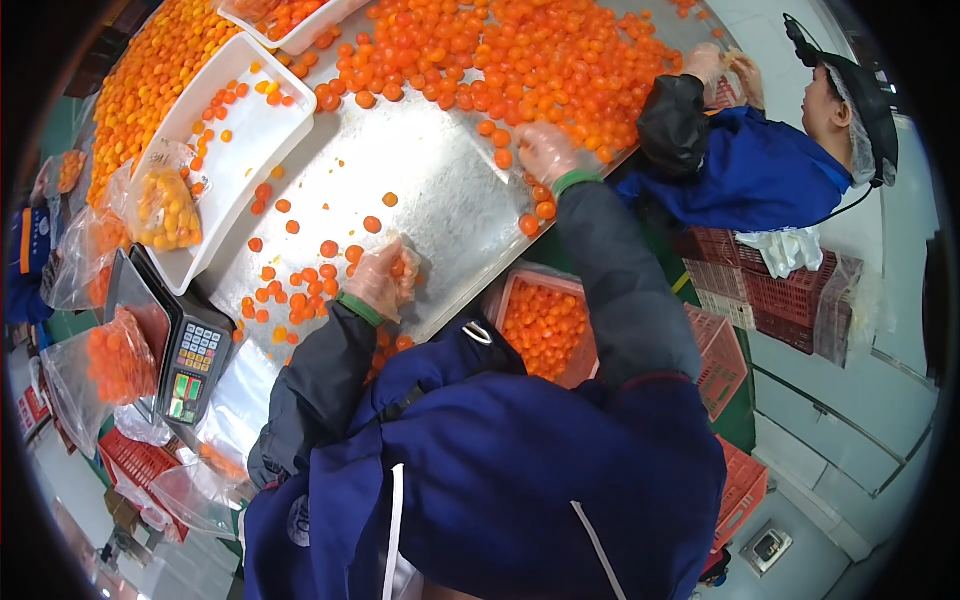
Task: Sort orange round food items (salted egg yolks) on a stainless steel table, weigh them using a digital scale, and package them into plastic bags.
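Note:
Small round orange fruits [520, 75] lie heaped at the back of the steel table [390, 150], with others scattered over its middle. My left hand [385, 280], in a clear glove, is closed low over the table by the scattered fruits, around something I cannot make out. My right hand [545, 152], also gloved, reaches to the right-hand edge of the heap, fingers curled beside a few fruits; what they hold is hidden. A white tray [240, 120] at the left carries loose fruits and a bag of yellow fruits [166, 210].
A scale [190, 365] and bagged fruit [120, 355] are at the left. A crate of fruit [540, 330] sits below the front edge; red crates [775, 300] stand at the right. A co-worker [760, 170] in blue works at the upper right; another sleeve [30, 270] shows far left.

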`<state>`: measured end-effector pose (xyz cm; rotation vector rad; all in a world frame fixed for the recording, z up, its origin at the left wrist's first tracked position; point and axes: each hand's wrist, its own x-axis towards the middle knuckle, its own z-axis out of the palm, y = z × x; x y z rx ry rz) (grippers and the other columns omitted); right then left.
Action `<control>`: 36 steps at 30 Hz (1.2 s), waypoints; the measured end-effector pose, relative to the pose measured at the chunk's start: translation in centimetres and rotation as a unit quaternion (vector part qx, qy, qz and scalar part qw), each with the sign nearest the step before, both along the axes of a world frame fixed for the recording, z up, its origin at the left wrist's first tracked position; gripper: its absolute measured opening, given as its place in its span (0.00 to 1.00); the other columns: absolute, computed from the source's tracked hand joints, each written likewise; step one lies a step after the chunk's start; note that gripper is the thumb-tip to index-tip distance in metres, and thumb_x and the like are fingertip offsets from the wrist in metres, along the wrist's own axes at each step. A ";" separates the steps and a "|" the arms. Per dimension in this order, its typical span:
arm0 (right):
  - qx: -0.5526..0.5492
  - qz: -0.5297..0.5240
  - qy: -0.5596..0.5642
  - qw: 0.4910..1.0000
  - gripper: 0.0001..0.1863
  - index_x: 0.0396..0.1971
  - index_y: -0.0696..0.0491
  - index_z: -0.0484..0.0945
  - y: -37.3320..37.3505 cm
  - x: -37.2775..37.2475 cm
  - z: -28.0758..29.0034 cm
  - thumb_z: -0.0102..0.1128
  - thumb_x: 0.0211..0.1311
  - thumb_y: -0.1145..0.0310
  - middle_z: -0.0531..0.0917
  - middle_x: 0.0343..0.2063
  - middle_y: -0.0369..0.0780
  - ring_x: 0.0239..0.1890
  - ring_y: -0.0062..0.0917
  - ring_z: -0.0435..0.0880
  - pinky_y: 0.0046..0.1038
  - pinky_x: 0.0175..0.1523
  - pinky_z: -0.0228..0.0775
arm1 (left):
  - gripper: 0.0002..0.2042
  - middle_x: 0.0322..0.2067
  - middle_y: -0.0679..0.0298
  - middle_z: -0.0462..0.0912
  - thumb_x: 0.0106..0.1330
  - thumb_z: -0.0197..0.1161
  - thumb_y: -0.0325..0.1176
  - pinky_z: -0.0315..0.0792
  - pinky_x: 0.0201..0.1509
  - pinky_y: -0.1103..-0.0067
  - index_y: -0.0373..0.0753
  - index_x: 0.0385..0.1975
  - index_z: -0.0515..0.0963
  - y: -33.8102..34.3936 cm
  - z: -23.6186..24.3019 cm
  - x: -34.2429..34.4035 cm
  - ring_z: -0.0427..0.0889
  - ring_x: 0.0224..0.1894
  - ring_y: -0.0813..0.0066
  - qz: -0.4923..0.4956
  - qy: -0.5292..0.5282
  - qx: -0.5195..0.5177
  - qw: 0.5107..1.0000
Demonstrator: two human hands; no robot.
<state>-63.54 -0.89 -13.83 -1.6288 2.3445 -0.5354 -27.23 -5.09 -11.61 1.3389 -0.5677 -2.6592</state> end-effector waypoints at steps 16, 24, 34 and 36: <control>0.013 0.118 0.008 0.993 0.10 0.39 0.44 0.83 5.9 -1.9 1.4 0.61 0.57 0.67 0.84 0.35 0.46 0.41 0.41 0.83 0.37 0.46 0.74 | 0.14 0.29 0.55 0.83 0.69 0.56 0.32 0.76 0.40 0.70 0.38 0.52 0.78 -3.1 -2.6 -19.8 0.83 0.33 0.66 -0.277 0.004 -0.646 0.711; 0.032 -0.081 -0.475 0.875 0.16 0.48 0.50 0.79 6.2 -4.3 0.6 0.63 0.59 0.69 0.85 0.34 0.40 0.36 0.25 0.83 0.25 0.36 0.75 | 0.12 0.31 0.47 0.83 0.65 0.61 0.39 0.76 0.43 0.63 0.36 0.40 0.78 -1.9 -3.0 -23.7 0.84 0.39 0.49 -0.428 -0.036 -0.694 0.578; -0.003 -0.031 -0.689 0.724 0.21 0.59 0.56 0.75 6.7 4.0 2.8 0.56 0.68 0.67 0.84 0.45 0.41 0.41 0.22 0.86 0.19 0.38 0.77 | 0.28 0.50 0.61 0.79 0.71 0.49 0.60 0.75 0.36 0.76 0.43 0.58 0.69 -3.7 -5.8 -15.4 0.81 0.39 0.71 -0.148 0.127 0.016 0.981; -0.174 0.171 -0.342 0.907 0.21 0.61 0.57 0.72 7.1 5.7 0.2 0.56 0.70 0.68 0.83 0.49 0.40 0.42 0.22 0.85 0.21 0.42 0.78 | 0.31 0.52 0.61 0.79 0.71 0.46 0.64 0.75 0.36 0.76 0.45 0.61 0.68 -3.5 -6.0 -14.3 0.81 0.42 0.71 -0.161 0.188 0.035 0.968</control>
